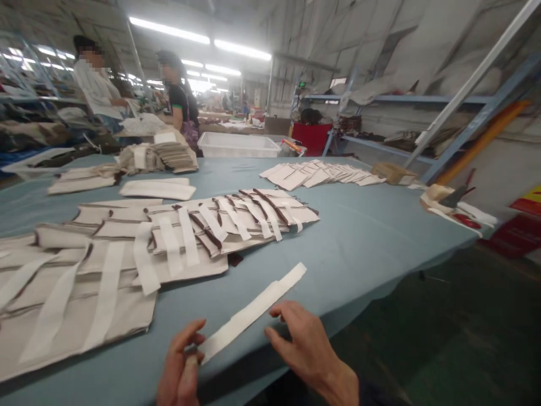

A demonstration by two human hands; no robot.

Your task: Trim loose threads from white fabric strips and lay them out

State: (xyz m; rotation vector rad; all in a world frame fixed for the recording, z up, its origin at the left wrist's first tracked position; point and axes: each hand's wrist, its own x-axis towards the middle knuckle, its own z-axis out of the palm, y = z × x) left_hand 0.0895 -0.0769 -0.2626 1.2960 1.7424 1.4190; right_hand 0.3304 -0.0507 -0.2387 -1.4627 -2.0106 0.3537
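A narrow white fabric strip stretches slantwise near the front edge of the table, with a small step along its upper edge. At its lower left end is my left hand, fingers curled round that end and the index finger lifted off. My right hand hovers beside the strip's right half, thumb and fingers apart, holding nothing. Left of the strip, overlapping beige fabric pieces with dark brown edging lie in a long row. Several white strips are laid across them.
A blue-green cloth covers the table. Fanned beige pieces, folded stacks and a white bin are farther back. Scissors with red handles lie at the right corner. Two people stand beyond; shelves line the wall.
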